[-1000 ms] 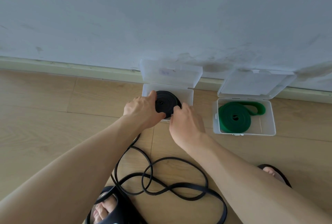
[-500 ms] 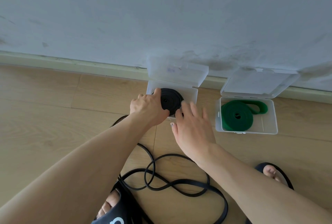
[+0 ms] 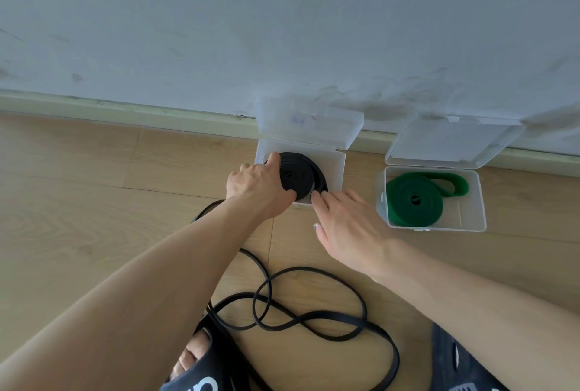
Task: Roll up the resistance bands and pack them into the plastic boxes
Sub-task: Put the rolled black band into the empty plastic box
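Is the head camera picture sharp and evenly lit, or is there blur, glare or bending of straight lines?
Head view: soft, even light with only faint shadows and no strong glare; the skirting board bows, a sign of wide-angle distortion; the green band looks sharp, the right hand is slightly soft; the clear box lid is hazy against the wall.

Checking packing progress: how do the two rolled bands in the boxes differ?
The black roll is gripped by the left hand; the green roll lies untouched. The green roll has a loose loop trailing beside it; the black roll looks fully wound. Both sit in open clear boxes by the wall.
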Demonstrator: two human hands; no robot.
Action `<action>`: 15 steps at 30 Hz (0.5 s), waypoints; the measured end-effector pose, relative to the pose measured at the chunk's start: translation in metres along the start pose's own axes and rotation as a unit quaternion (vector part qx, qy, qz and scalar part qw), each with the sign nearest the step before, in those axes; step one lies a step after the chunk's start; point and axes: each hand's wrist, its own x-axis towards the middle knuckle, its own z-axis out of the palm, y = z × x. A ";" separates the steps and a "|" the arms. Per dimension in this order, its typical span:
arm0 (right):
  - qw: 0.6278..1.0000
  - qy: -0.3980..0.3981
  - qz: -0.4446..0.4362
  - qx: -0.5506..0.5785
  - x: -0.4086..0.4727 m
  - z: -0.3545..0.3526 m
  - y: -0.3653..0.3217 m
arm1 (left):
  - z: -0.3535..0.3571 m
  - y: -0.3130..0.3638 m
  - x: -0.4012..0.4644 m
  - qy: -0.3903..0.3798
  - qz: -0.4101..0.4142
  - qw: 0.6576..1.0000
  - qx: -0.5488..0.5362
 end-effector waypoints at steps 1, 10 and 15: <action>1.000 -0.011 0.007 0.003 0.002 -0.004 -0.001 | 0.000 0.000 0.000 0.000 0.001 1.000 0.000; 0.981 -0.063 0.072 0.170 0.016 -0.022 -0.008 | 0.000 -0.001 0.001 -0.002 0.003 1.000 -0.004; 0.978 -0.005 0.098 0.184 0.016 -0.015 -0.008 | 0.001 -0.002 0.001 -0.007 0.002 1.000 -0.023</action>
